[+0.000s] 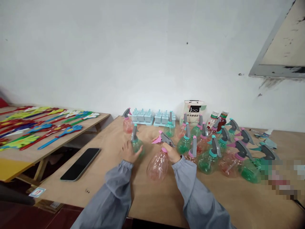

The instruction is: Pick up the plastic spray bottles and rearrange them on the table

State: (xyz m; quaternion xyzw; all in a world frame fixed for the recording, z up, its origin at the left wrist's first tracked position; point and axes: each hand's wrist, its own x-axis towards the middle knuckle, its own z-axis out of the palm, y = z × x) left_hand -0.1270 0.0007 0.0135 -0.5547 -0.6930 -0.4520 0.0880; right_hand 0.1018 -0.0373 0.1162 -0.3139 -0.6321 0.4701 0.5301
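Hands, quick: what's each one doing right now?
Left hand: open beside a green spray bottle; contact unclear.
Right hand: closed, holding a pink spray bottle.

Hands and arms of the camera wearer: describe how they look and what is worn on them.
The left hand and right hand are bare, with no gloves. Both forearms are covered by loose, wrinkled grey-blue sleeves, gathered into snug, ruffled cuffs at the wrists. No print or marking shows on the fabric.

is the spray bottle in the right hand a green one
No, the right hand holds a pink spray bottle, while a green bottle stands at the left hand.
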